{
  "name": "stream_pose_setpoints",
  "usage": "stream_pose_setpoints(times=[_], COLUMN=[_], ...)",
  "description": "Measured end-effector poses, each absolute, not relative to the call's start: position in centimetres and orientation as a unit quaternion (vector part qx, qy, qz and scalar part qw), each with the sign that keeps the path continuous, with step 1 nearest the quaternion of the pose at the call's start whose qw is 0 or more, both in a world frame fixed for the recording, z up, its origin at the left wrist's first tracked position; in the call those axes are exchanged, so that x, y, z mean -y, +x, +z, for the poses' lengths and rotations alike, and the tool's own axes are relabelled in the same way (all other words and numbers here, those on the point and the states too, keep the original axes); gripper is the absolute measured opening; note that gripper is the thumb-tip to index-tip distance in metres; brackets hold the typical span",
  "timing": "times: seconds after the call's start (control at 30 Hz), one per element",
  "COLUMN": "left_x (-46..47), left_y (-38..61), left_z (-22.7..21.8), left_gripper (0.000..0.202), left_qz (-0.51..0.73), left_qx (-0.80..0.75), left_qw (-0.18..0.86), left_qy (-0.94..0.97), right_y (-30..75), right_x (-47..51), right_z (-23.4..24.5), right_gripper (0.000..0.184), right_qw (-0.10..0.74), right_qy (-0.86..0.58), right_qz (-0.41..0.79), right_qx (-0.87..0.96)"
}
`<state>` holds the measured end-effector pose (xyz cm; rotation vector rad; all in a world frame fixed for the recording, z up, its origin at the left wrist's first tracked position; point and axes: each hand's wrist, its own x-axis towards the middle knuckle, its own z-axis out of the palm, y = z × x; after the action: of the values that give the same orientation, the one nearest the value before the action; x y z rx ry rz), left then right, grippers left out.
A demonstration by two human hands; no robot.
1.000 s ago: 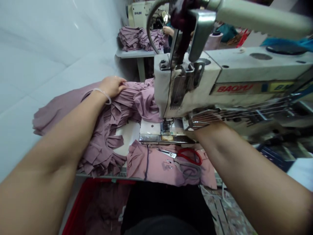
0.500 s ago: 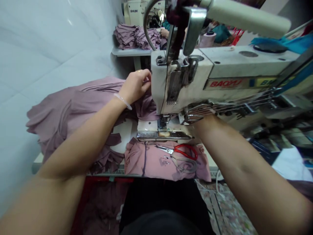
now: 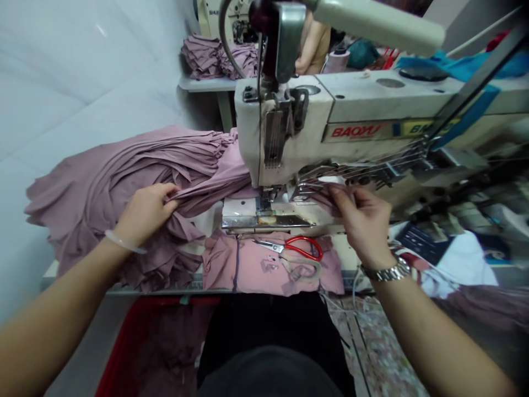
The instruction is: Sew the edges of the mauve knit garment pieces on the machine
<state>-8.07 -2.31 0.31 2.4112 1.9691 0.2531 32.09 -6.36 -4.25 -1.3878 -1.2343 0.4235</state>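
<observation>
My left hand (image 3: 151,212) pinches the edge of a mauve fabric piece (image 3: 206,187) that stretches toward the sewing machine (image 3: 285,127). Behind the needle area (image 3: 266,198), part of this fabric is hidden by the machine head. On the other side, my right hand (image 3: 363,215) is closed on mauve fabric (image 3: 326,198) just right of the presser foot; whether it is the same piece cannot be seen. A large heap of mauve fabric (image 3: 95,182) lies under and beyond my left hand. Red-handled scissors (image 3: 303,248) rest on a pink cloth pad (image 3: 248,270) in front of the machine.
A red bin (image 3: 128,336) with mauve fabric stands below the table edge at the left. Beyond the machine, another table (image 3: 206,84) carries folded mauve pieces, and a co-worker's arm (image 3: 316,44) shows. A tiled wall (image 3: 61,82) bounds the left side.
My left hand has come back toward me and left, drawing fabric with it. My right hand has emerged from behind the machine, holding fabric. The view has shifted slightly right.
</observation>
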Motion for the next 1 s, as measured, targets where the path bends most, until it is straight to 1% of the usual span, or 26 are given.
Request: stream_pose_setpoints(times=[0.07, 0.13, 0.2, 0.27, 0.33, 0.4, 0.47, 0.53, 0.57, 0.6, 0.63, 0.67, 0.7, 0.73, 0.77, 0.8, 0.83, 0.87, 0.9, 0.93, 1.0], left_x=[2.6, 2.6, 2.6, 2.7, 2.9, 3.2, 3.3, 3.4, 3.5, 3.7, 3.9, 4.2, 4.6, 4.9, 5.3, 5.7, 6.0, 6.3, 6.6, 6.8, 7.3], left_y=[-8.0, -7.9, -7.9, -8.1, -8.6, -9.3, -9.6, -9.0, -8.1, -6.9, -5.5, -3.8, -2.0, -0.4, 1.0, 2.1, 2.9, 3.3, 3.4, 3.3, 3.0], left_z=[0.0, -0.3, -0.4, 0.1, 1.0, 2.1, 3.1, 3.9, 4.1, 4.1, 3.9, 3.3, 2.5, 1.4, 0.2, -1.0, -2.2, -3.2, -4.0, -4.5, -4.9], left_gripper=[0.042, 0.043, 0.041, 0.035, 0.031, 0.035, 0.038, 0.038, 0.038, 0.037, 0.038, 0.039, 0.042, 0.046, 0.049, 0.046, 0.041, 0.037, 0.034, 0.031, 0.025], left_qz=[0.080, 0.070, 0.063, 0.078, 0.111, 0.182, 0.283, 0.381, 0.410, 0.416, 0.398, 0.363, 0.293, 0.233, 0.208, 0.195, 0.184, 0.185, 0.191, 0.199, 0.218], left_qx=[-0.617, -0.617, -0.642, -0.674, -0.707, -0.734, -0.747, -0.731, -0.711, -0.678, -0.626, -0.559, -0.473, -0.394, -0.353, -0.337, -0.331, -0.332, -0.332, -0.329, -0.318], left_qw=[-0.020, -0.035, -0.027, 0.018, 0.086, 0.154, 0.213, 0.246, 0.257, 0.272, 0.292, 0.305, 0.318, 0.288, 0.208, 0.117, 0.033, -0.040, -0.090, -0.118, -0.126], left_qy=[0.783, 0.783, 0.764, 0.735, 0.693, 0.635, 0.563, 0.509, 0.510, 0.542, 0.604, 0.680, 0.767, 0.841, 0.888, 0.914, 0.925, 0.924, 0.919, 0.915, 0.914], right_y=[32.0, 32.0, 32.4, 33.0, 33.8, 34.4, 34.5, 33.6, 32.8, 31.9, 30.9, 30.0, 29.2, 28.6, 28.2, 28.1, 28.3, 28.6, 29.0, 29.3, 29.9], right_x=[8.1, 9.1, 9.6, 10.0, 10.5, 10.9, 11.3, 11.4, 11.5, 11.5, 11.4, 11.3, 11.1, 10.8, 10.5, 10.1, 9.7, 9.4, 9.1, 8.8, 8.6], right_z=[-4.1, -4.1, -4.2, -4.6, -5.2, -5.8, -6.1, -5.8, -5.6, -5.2, -4.9, -4.6, -4.4, -4.2, -4.1, -4.0, -3.9, -3.8, -3.7, -3.6, -3.4], right_gripper=[0.026, 0.028, 0.031, 0.033, 0.034, 0.032, 0.028, 0.025, 0.024, 0.023, 0.022, 0.021, 0.022, 0.026, 0.033, 0.041, 0.047, 0.050, 0.050, 0.049, 0.044], right_qw=[0.651, 0.712, 0.722, 0.685, 0.638, 0.625, 0.663, 0.710, 0.718, 0.708, 0.677, 0.619, 0.535, 0.439, 0.344, 0.263, 0.201, 0.160, 0.133, 0.116, 0.106], right_qy=[-0.565, -0.520, -0.497, -0.513, -0.545, -0.563, -0.558, -0.538, -0.532, -0.529, -0.525, -0.511, -0.485, -0.449, -0.411, -0.382, -0.364, -0.356, -0.350, -0.341, -0.320], right_qz=[0.219, 0.293, 0.366, 0.405, 0.403, 0.385, 0.359, 0.333, 0.319, 0.306, 0.293, 0.276, 0.244, 0.192, 0.122, 0.044, -0.032, -0.098, -0.145, -0.174, -0.196], right_qx=[0.458, 0.371, 0.314, 0.322, 0.367, 0.381, 0.347, 0.309, 0.317, 0.354, 0.425, 0.529, 0.647, 0.754, 0.835, 0.885, 0.909, 0.915, 0.916, 0.916, 0.921])
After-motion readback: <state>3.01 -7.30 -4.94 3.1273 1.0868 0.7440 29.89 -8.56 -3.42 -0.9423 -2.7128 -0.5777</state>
